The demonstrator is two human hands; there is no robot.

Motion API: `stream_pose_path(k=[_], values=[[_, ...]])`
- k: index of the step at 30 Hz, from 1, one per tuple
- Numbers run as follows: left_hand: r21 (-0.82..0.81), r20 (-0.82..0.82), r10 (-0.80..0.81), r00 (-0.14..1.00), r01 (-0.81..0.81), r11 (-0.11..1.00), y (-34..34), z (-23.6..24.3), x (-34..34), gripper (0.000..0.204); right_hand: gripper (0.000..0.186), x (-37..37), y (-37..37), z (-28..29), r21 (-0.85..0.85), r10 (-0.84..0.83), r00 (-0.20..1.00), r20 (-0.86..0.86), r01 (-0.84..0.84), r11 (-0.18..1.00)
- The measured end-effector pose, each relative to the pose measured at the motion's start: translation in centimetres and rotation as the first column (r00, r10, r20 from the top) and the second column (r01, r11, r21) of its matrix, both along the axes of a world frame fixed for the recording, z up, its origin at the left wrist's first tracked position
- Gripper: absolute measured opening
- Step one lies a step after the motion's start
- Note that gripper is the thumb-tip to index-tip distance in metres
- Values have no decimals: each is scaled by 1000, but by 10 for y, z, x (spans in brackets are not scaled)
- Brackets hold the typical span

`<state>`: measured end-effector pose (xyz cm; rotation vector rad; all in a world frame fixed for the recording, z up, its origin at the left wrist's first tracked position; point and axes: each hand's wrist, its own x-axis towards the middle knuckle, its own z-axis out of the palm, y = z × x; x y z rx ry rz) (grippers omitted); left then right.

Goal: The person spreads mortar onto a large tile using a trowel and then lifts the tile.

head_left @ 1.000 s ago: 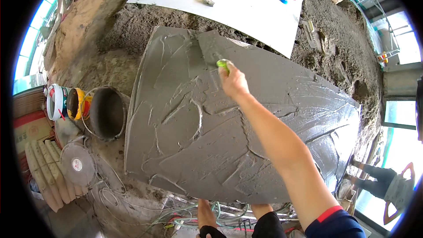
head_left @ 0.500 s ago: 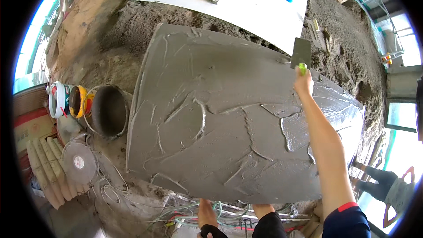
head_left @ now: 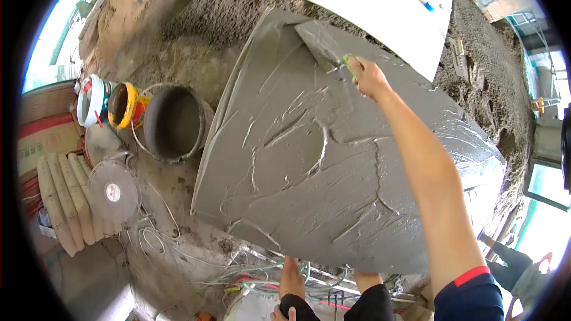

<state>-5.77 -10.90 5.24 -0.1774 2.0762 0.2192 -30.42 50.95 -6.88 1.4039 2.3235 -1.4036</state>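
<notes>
Right hand (head_left: 367, 76) w/ trowel (head_left: 321, 44) on wet gray plaster (head_left: 333, 166) — bucket (head_left: 173, 122) at left

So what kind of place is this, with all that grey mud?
Probably a building site. The right hand presses a trowel onto a big patch of wet grey plaster, beside a mortar-caked bucket, with loose cables on the rough floor.
</notes>
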Motion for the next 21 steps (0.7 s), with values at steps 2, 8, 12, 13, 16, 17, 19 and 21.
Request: stream_pose_path(k=[2,8,12,13,16,17,19,21], values=[[28,28,4,1000,-5,1000,2,-3,-8,72,49,-4,-10,-4,59,127,992,26,-129,990],[-10,69,20,997,-19,1000,-12,-2,-36,74,51,53,-124,-5,-4,507,860,58,-507,862],[10,95,-9,995,8,1000,-11,-2,-54,78,57,114,-218,-1,-133,608,791,68,-596,791],[5,107,-22,994,21,1000,-12,-3,-57,79,56,125,-243,0,-208,631,774,48,-610,765],[-22,171,-19,985,23,1000,-3,-1,-68,80,47,132,-298,21,-407,620,776,118,-532,743],[-7,185,-52,981,54,999,-3,-4,-67,80,44,142,-312,10,-255,610,787,91,-574,778],[47,154,-24,988,17,999,-14,-8,-60,81,42,133,-307,17,-195,515,843,154,-485,852],[-7,201,-18,979,20,1000,-14,-10,-56,85,40,132,-283,17,-118,421,882,209,-405,907]])
